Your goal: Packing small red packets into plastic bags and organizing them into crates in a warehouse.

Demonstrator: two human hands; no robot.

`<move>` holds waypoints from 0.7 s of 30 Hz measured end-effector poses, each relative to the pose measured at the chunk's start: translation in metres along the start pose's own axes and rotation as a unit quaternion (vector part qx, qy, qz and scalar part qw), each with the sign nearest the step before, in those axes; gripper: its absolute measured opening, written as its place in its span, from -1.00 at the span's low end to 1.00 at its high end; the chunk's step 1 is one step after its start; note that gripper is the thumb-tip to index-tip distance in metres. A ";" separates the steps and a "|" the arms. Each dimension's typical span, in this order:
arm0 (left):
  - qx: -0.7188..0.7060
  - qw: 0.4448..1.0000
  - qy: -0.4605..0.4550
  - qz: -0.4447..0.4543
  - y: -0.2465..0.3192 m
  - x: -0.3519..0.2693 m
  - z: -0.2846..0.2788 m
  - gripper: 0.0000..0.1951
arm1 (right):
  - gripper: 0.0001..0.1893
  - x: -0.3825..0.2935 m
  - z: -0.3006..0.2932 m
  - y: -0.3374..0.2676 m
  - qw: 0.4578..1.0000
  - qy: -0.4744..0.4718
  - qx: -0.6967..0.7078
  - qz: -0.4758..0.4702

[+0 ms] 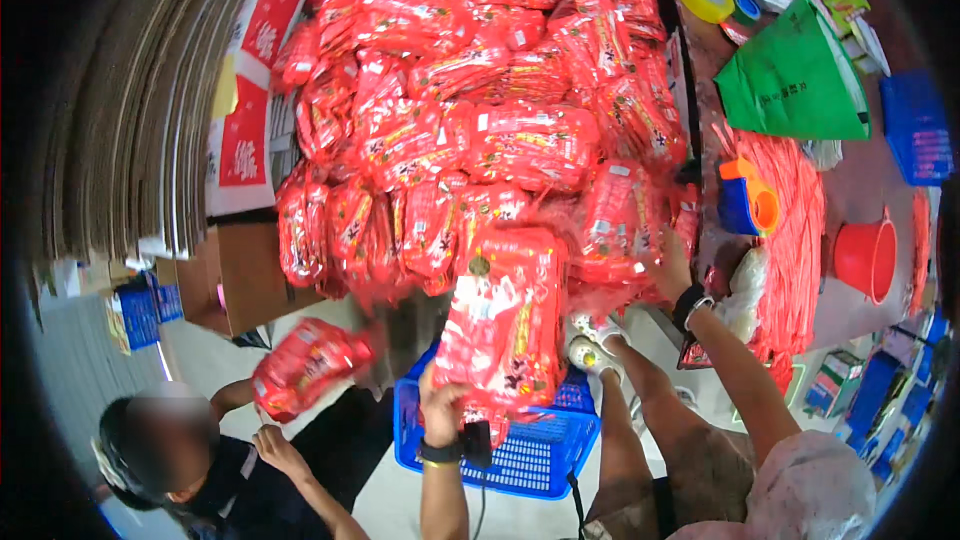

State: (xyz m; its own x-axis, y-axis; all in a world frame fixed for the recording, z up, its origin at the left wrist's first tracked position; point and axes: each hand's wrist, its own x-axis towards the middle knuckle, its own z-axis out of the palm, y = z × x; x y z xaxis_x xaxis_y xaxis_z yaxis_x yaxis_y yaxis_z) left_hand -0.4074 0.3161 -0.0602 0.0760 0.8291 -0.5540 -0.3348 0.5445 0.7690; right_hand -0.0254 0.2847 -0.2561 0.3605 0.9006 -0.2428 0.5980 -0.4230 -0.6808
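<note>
My left hand [444,405] grips the lower left edge of a thick bundle of red printed plastic packets [517,315], held tilted above a blue plastic basket [581,450]. More red packet material lies partly hidden under this bundle. Further right, my right hand [670,266] is blurred at the right side of another red bundle [615,217]; whether its fingers grip that bundle is not clear. Behind both hands rises a tall pile of similar red bundles [532,146], stacked in uneven rows. The packets bear printing and have loose, frayed-looking red edges.
At left, a co-worker [225,472] holds a red bundle [307,367] near an open cardboard box [247,277]. Flattened cardboard [135,105] stands upper left. The right-hand table [847,180] carries a green bag [799,79], an orange-and-blue tape dispenser [750,199], pink strips [787,240] and a red bucket [865,259].
</note>
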 end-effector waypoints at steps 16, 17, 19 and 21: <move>0.758 0.635 -0.017 0.149 -0.180 0.231 0.097 -0.05 | -0.05 0.060 0.077 -0.011 0.963 -0.035 -0.266 -0.036; 0.750 0.646 -0.016 0.144 -0.187 0.237 0.099 -0.05 | -0.05 0.067 0.078 -0.004 0.959 -0.041 -0.278 -0.039; 0.740 0.656 0.009 0.150 -0.181 0.235 0.096 -0.06 | -0.05 0.072 0.083 -0.004 0.959 -0.024 -0.273 -0.076; 0.731 0.673 0.021 0.114 -0.157 0.210 0.088 -0.06 | -0.08 0.063 0.076 -0.019 0.950 -0.059 -0.289 -0.104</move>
State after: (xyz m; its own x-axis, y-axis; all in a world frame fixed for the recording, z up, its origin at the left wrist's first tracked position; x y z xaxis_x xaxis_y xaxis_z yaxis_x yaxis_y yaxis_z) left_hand -0.2563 0.4155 -0.2695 0.1426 0.9247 -0.3529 0.9502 -0.0280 0.3105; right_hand -0.0687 0.3571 -0.3108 0.1294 0.9614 -0.2430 0.9529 -0.1883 -0.2377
